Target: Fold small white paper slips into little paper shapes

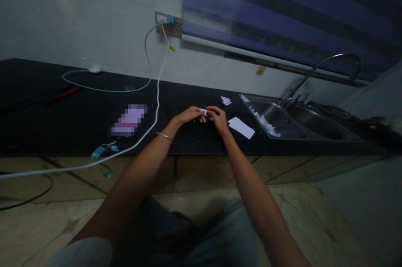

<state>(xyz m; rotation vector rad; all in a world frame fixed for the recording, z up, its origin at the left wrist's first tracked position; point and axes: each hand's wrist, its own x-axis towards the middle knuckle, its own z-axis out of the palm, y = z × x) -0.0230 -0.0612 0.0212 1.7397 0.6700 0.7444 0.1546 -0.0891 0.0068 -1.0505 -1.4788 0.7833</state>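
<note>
Between the fingers of both hands is a small folded piece of white paper [203,112], just above the dark countertop [191,141]. My left hand [191,115] pinches it from the left side, and my right hand [217,117] grips its right edge with curled fingers. The fold's details are too small to make out. Right of my right hand lie flat white paper sheets [241,128]. Behind them sits a small cluster of folded paper pieces [225,100]. More pointed folded papers [265,122] line the left rim of the sink.
A steel double sink [301,133] with a curved faucet [317,68] is at the right. A white cable [158,103] and a teal cable [109,91] run from the wall outlet [168,24]. A blurred-out purple item [129,119] and a teal-strapped lanyard [99,152] are at left.
</note>
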